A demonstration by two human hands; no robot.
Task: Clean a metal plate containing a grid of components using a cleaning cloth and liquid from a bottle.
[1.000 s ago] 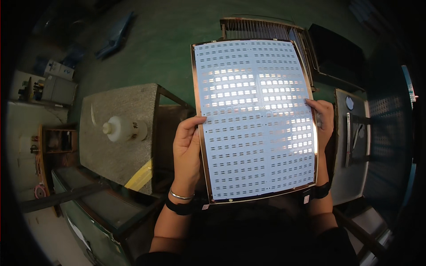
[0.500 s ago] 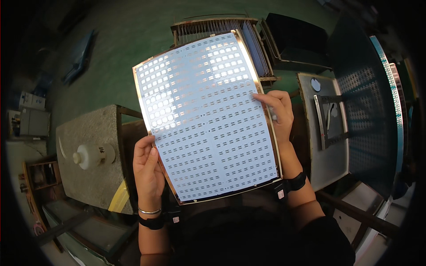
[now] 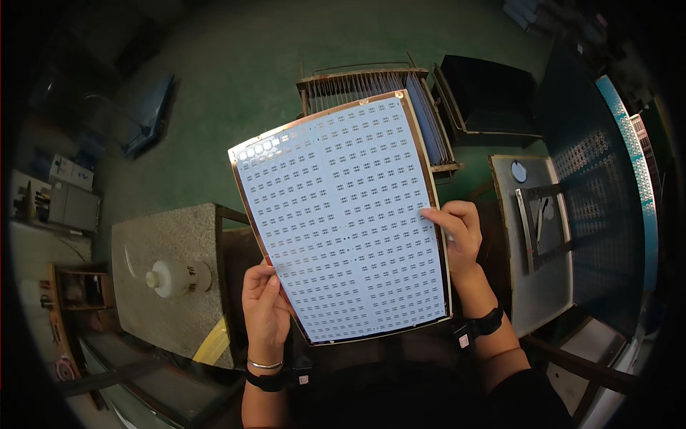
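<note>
Between my two hands is a large circuit board panel (image 3: 343,229), white-faced with a copper-coloured rim and rows of small dark pad patterns. It is held up in front of me, turned slightly, its far edge overlapping a rack. My left hand (image 3: 266,304) pinches the left edge low down, thumb at the front, with some fingers hidden behind. My right hand (image 3: 461,232) grips the right edge about midway, one finger resting on the white face. Bright glare lies on the far left corner of the panel.
Beyond the panel stands a slotted rack (image 3: 364,75) holding thin panels, beside a black box (image 3: 489,96). On the left, a speckled table (image 3: 168,236) bears a white bottle (image 3: 179,279) and yellow tape (image 3: 213,343). At right, a light tray (image 3: 525,300) holds a metal frame (image 3: 529,232) next to a perforated dark panel (image 3: 597,179).
The panel's angle has changed: the wide glare has shrunk to the far left corner. Panel, hands and surroundings all sit lower in view and mostly further right. Both hands keep their hold.
</note>
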